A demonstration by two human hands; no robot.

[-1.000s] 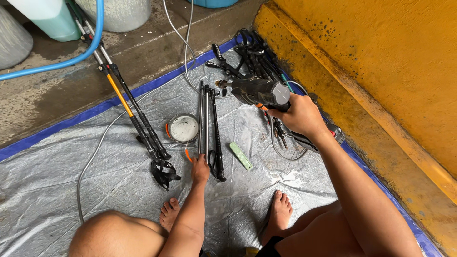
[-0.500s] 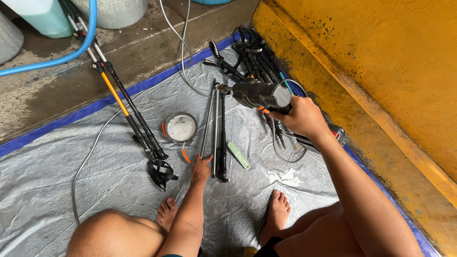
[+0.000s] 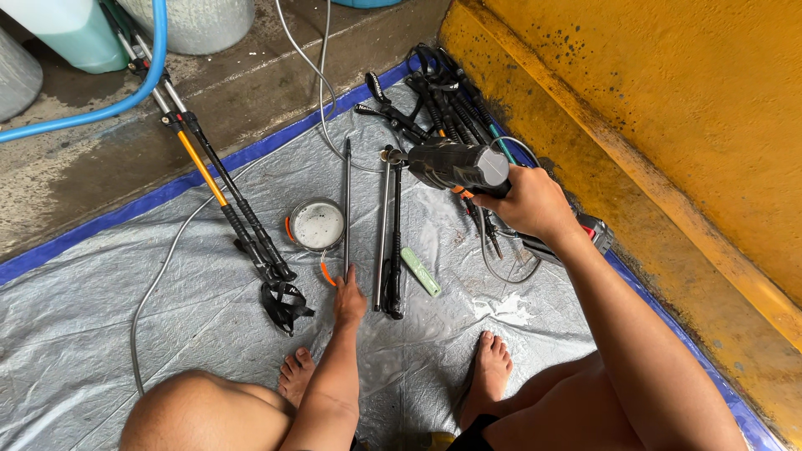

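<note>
My right hand point(image 3: 528, 205) grips a dark power tool point(image 3: 458, 164) with a cylindrical body. Its front end points left, close to the top of a black and grey pole section point(image 3: 389, 242) lying on the tarp. My left hand point(image 3: 349, 297) holds the lower end of a thin grey pole point(image 3: 346, 200) that lies parallel to it, just left. A round tin point(image 3: 317, 224) with a whitish inside and orange bits sits beside the thin pole. A small pale green stick point(image 3: 420, 271) lies to the right of the black section.
A grey tarp point(image 3: 100, 317) with a blue border covers the concrete floor. Poles with an orange section point(image 3: 219, 196) lie at left, and a bundle of black poles point(image 3: 434, 92) at the top. A blue hose point(image 3: 125, 96), white cables point(image 3: 322, 75) and a yellow wall point(image 3: 668, 125) surround the tarp. My bare feet point(image 3: 491, 367) rest on it.
The thin grey pole now lies apart from the black section instead of against it. The power tool has shifted a little left toward the poles' top ends.
</note>
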